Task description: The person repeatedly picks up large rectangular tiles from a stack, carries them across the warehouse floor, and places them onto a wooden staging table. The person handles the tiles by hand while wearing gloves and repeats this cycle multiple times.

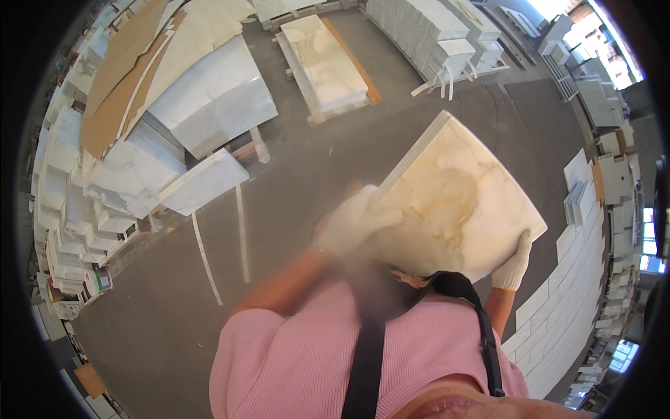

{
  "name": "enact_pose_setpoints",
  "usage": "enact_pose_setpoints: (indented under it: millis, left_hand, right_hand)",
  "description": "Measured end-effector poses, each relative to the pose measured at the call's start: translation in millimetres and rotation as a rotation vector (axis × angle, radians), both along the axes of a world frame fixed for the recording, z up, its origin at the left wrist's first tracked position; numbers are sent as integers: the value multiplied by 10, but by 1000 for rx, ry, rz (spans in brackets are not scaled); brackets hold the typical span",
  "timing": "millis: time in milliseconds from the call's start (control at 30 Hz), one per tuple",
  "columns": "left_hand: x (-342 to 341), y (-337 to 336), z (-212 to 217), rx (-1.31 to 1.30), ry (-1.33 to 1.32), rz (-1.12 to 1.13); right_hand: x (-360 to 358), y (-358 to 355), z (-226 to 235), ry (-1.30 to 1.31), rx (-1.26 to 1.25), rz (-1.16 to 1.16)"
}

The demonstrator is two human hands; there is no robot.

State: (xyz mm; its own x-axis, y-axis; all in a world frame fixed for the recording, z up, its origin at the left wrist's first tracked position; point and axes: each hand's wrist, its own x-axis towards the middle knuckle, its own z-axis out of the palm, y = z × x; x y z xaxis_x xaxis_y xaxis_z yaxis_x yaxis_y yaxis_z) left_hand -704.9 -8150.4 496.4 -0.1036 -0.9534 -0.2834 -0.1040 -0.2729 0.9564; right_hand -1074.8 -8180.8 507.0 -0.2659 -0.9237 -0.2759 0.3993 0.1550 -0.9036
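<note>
In front of my chest I carry a stone slab (481, 188), cream-white with tan and brown veining; its left edge looks layered, so it may be more than one piece. My left hand (359, 220), in a white glove, grips the left side of it, the thumb lying over the face. At the lower right corner my right hand (515, 264), gloved as well, is closed around the edge, with the fingers underneath hidden. A dark strap crosses before the slab's near edge, and that area is blurred.
Marble slabs (216, 105) with cardboard sheets (118, 91) are stacked on the left. Ahead, a low stack of veined slabs (324, 59) rests on the grey floor (300, 167), beside upright rows of slabs (412, 35). White tiles (558, 300) lie along the right, with a small tile stack (576, 202) on them.
</note>
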Motion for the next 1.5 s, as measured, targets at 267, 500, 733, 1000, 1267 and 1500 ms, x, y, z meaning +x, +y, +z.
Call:
enact_pose_setpoints:
  millis: [267,500,733,1000,1267,1500]
  left_hand:
    - [190,-2040,16,-16,-134,-128]
    - [66,-3399,71,-15,-149,-145]
    - [-205,-4676,-20,-20,-148,5]
    - [-233,-5334,32,85,-45,277]
    - [190,-6093,-42,32,66,442]
    - [494,-6639,-77,-229,318,482]
  right_hand:
    - [189,-1538,89,43,29,-139]
    - [53,-2812,83,156,16,-203]
    - [-211,-4635,-14,96,-12,-22]
    - [15,-6345,111,131,20,233]
    - [732,-7566,135,177,-20,349]
    - [1269,-8383,265,67,-42,534]
